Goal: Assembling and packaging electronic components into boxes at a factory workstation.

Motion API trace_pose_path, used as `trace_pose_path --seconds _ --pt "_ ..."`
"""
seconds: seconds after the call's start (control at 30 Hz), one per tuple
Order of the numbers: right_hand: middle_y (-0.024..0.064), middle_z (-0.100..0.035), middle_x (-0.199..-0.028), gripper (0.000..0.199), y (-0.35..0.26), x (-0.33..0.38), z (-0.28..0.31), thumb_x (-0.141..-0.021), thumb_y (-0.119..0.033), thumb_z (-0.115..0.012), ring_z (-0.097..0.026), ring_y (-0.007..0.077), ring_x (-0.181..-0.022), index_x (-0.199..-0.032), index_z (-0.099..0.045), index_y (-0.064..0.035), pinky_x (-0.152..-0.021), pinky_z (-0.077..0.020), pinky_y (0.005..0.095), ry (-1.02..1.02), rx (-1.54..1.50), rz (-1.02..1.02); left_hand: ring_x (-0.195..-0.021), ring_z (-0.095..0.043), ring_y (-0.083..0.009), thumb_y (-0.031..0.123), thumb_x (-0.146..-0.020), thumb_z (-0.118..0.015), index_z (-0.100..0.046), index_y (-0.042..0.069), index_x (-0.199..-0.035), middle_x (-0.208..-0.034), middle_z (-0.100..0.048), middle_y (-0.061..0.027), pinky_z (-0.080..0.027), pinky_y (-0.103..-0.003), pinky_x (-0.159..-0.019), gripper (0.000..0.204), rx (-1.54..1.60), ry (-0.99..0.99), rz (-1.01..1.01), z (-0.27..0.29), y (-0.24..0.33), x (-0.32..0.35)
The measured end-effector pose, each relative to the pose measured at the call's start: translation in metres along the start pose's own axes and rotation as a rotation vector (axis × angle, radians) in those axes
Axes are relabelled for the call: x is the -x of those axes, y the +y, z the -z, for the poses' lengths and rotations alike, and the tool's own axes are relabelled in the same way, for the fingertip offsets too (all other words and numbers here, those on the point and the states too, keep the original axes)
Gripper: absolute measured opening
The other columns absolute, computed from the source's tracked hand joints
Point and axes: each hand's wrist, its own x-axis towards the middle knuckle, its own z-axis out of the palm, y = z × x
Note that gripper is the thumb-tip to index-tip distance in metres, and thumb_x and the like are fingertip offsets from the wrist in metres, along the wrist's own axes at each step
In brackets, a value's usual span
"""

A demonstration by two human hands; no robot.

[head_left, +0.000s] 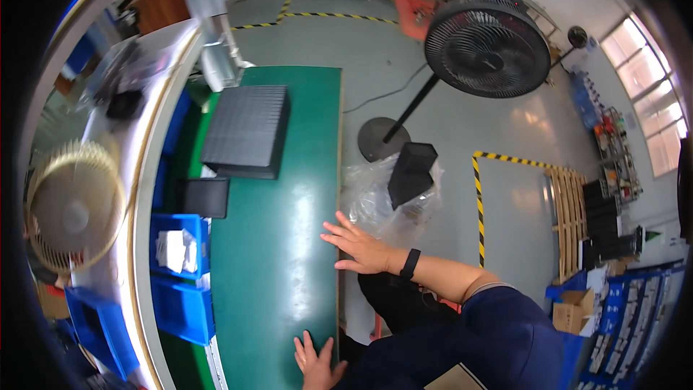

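Observation:
My right hand [359,247], with a black band on its wrist, is held out over the right edge of the green worktable [281,245]. Its fingers are spread and hold nothing. Lower down, my left hand [315,367] is at the near part of the tabletop, palm down, fingers apart and empty; part of it is cut off by the picture's lower edge. Farther along the table stands a neat stack of thin dark grey trays or panels [245,130]. A single flat black tray [204,197] lies just nearer, at the table's left side.
Blue bins [182,310] line the table's left side; one holds white packets [177,250]. Right of the table, a black angular piece [411,173] sits in clear plastic [361,195]. A black pedestal fan [487,47] stands beyond. Another fan [76,209] is at left.

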Motion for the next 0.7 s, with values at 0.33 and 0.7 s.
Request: trace_pose_path --seconds 0.33,0.7 --pt "0.0206 -0.055 -0.117 0.037 0.305 0.127 -0.064 -0.084 -0.020 -0.059 -0.052 0.0327 -0.109 -0.114 -0.053 0.0007 -0.093 -0.0403 0.0383 0.229 -0.337 -0.664 -0.102 -0.059 -0.0264 0.004 -0.081 -0.061 -0.062 0.000 -0.105 -0.108 -0.062 -0.0161 -0.045 -0.033 -0.088 0.024 0.924 0.132 -0.252 -0.036 0.152 -0.192" --pt "0.0230 -0.052 -0.120 0.034 0.490 0.212 -0.119 -0.083 -0.026 -0.061 -0.048 0.0397 -0.112 -0.106 -0.061 -0.0002 -0.096 -0.0379 0.0436 0.430 0.202 -1.117 -0.111 -0.051 -0.0378 0.031 -0.088 -0.055 -0.054 0.004 -0.119 -0.114 -0.057 -0.0227 -0.041 -0.040 -0.094 0.041 0.890 0.381 -0.010 -0.335 0.146 -0.586"
